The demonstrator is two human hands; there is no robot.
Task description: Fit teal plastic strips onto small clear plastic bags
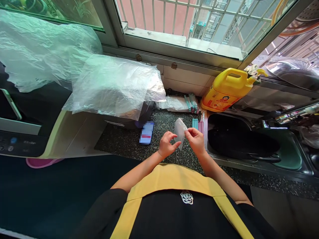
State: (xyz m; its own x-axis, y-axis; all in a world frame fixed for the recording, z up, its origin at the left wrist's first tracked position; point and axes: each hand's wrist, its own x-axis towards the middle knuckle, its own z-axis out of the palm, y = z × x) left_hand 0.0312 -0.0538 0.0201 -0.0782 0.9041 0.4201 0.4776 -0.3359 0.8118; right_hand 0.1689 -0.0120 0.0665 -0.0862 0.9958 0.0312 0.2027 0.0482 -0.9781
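A small, translucent plastic bag (178,130) is held up over the speckled counter. My right hand (196,141) pinches its right edge between thumb and fingers. Beside the bag's left side is my left hand (168,145), its thumb and forefinger apart; whether they touch the plastic I cannot tell. Just behind the right hand lie flat teal strips (194,123) and pink strips (201,125). Farther back, against the wall, a row of clear plastic packets (174,103) lies with more teal pieces at its right end.
A phone (147,132) lies left of my hands. Plastic sheeting (109,86) covers a dark box-like object. On the right stand a yellow pump jug (224,91) and a sink (292,156) with a black pan (244,144) in it. A barred window (174,20) is behind.
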